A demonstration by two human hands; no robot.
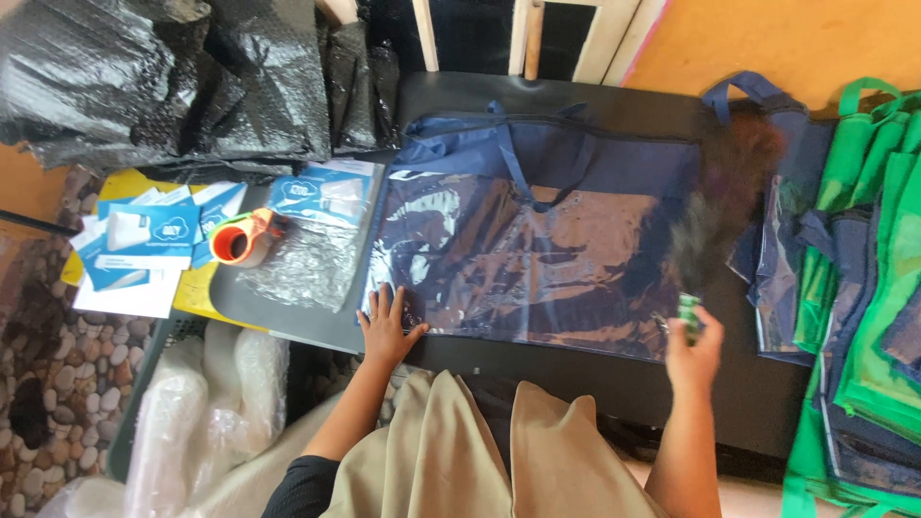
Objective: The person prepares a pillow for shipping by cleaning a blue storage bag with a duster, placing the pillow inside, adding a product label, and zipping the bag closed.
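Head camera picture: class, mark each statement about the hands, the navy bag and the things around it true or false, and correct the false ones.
1. The left hand lies flat on the navy fabric bag with a clear plastic front. True.
2. The right hand is empty. False: it has a grip on the green handle of a dark feather duster, blurred over the bag's right end.
3. The orange tape dispenser sits left of the bag. True.
4. The stacked green fabric bags lie at the left edge. False: they are at the right.
5. The blue and white printed cards lie on top of the navy bag. False: they lie left of it, beyond the dispenser.
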